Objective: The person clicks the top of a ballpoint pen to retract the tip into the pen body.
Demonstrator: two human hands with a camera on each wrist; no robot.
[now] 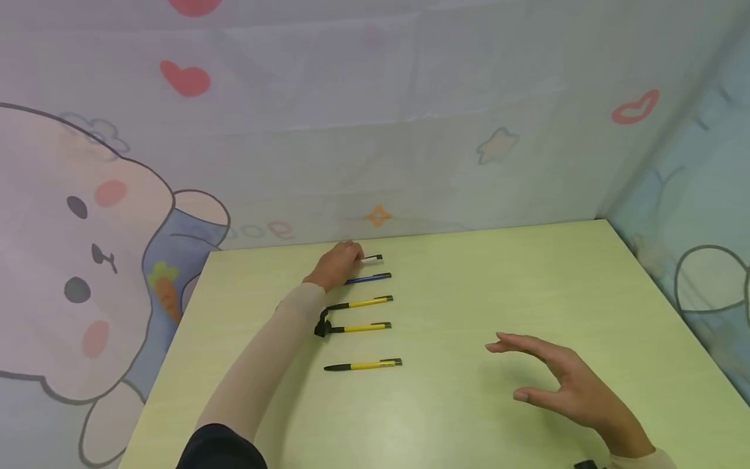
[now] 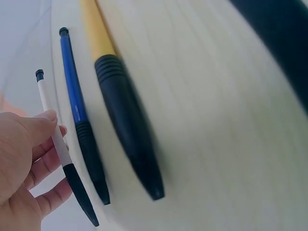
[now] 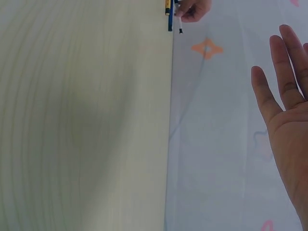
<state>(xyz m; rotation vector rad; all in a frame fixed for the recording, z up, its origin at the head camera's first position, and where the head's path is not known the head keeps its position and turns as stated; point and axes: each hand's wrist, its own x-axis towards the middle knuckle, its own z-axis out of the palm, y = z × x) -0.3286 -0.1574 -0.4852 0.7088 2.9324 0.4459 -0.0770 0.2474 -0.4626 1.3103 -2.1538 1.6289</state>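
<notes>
At the table's back edge my left hand (image 1: 340, 264) pinches a white pen (image 2: 58, 144) with a black grip between thumb and fingers. Just in front of it lies a blue pen (image 1: 369, 279), whose black grip end is hidden by the hand in the head view. Nearer to me, several yellow pens with black grips lie in a column: one (image 1: 369, 301) next to the blue pen, another (image 1: 366, 327) in the middle, and the nearest pen (image 1: 363, 365) at the front. My right hand (image 1: 571, 381) hovers over the right side of the table, fingers extended and thumb apart, holding nothing.
The pale yellow-green table (image 1: 469, 293) meets a printed cloth backdrop (image 1: 351, 98) along its back edge. Another printed cloth (image 1: 715, 260) borders the right side. A black strap piece (image 1: 322, 324) at the left wrist overlaps the ends of two yellow pens.
</notes>
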